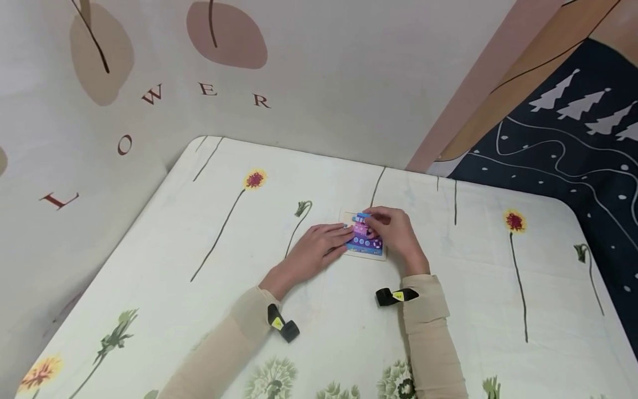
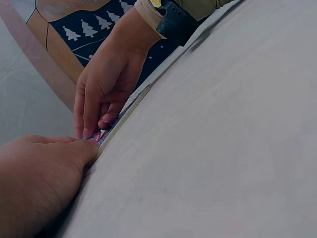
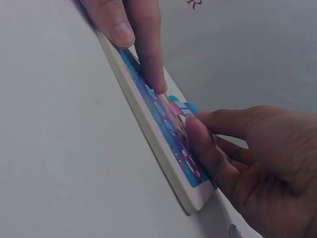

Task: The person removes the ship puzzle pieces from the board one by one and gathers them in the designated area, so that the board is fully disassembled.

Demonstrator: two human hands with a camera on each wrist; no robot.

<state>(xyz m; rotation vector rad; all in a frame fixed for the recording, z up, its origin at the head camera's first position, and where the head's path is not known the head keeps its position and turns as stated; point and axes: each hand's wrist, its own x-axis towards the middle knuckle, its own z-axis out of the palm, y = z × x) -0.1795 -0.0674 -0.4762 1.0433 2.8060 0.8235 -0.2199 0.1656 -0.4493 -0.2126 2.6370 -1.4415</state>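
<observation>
A small wooden puzzle board (image 1: 366, 257) lies flat on the table, bearing a purple, pink and blue ship picture (image 1: 361, 241). The fingers of my left hand (image 1: 317, 247) stretch over its left side, and one fingertip presses on the picture in the right wrist view. At the upper right of the board, my right hand (image 1: 399, 233) pinches a blue puzzle piece (image 3: 184, 106) between thumb and fingers. That piece stands tilted up from the board's face. Seen from the left wrist, the board (image 2: 121, 121) shows only its thin edge, and the hands hide most of the picture.
A white flower-printed cloth (image 1: 219, 321) covers the table. Behind it hangs a pale backdrop (image 1: 339, 100) with printed letters, and a dark panel with white trees (image 1: 563, 144) is on the right. Each wrist bears a black camera (image 1: 396, 296).
</observation>
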